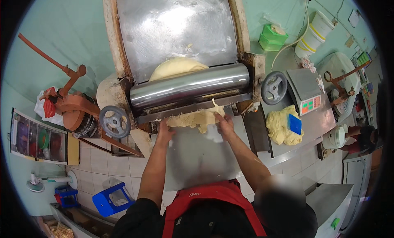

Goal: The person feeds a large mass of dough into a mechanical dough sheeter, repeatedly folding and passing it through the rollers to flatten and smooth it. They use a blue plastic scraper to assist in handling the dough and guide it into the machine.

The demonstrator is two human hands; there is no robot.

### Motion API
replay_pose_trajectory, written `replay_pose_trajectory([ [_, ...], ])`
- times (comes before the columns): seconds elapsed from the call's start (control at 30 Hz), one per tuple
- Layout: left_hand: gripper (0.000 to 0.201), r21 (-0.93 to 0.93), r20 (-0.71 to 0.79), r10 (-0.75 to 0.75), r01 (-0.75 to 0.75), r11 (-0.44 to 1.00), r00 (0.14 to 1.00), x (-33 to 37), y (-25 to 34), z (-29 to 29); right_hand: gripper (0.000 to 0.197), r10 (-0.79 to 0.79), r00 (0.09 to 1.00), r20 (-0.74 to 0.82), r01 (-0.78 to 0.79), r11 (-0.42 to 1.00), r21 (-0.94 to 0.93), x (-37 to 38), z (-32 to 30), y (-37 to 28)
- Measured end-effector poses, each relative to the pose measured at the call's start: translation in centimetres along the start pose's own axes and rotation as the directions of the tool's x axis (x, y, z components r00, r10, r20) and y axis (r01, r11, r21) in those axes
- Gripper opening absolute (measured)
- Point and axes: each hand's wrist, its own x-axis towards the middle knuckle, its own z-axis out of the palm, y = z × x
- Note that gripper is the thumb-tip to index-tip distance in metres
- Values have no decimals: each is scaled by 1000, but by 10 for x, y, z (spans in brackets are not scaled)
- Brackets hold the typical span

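A ragged sheet of pale yellow dough [191, 118] hangs out below the steel roller [191, 87] of a dough sheeter, its lower edge torn and uneven. My left hand [165, 131] grips the left end of this sheet, with some fingers hidden behind it. At the right end my right hand [225, 126] pinches the dough between thumb and fingers. Behind the roller, a smooth rounded mass of dough [178, 68] rests against it on the sloping metal plate [176, 20]. Beneath my hands lies a flat steel tray [201, 160].
Grey handwheels [115, 121] [274, 88] flank the roller. On the right-hand table, a lump of dough [281, 127] with a blue scraper [294, 124] sits by a digital scale [303, 88]. A blue stool [113, 199] stands on the floor at left. Another person [363, 139] is at far right.
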Motion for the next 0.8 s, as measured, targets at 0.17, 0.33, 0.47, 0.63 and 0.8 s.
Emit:
replay_pose_trajectory([
  [0.17,74,167,188,155,-187,968,970,47,-16,-5,67,-92,973,-212,94,996,-2,19,29,30],
  [0.33,71,82,104,154,-163,983,983,75,-19,12,45,146,989,-4,-140,956,259,-15,50,25],
  [0.47,68,32,23,150,-150,988,988,88,-10,25,44,97,983,-154,-67,980,187,11,82,45],
  [0.63,65,-55,-131,48,-55,997,990,64,-9,22,54,42,968,-247,90,862,499,33,127,54],
  [0.8,56,-49,60,38,-35,998,998,14,-28,-15,60,25,931,-365,35,987,157,52,148,49],
])
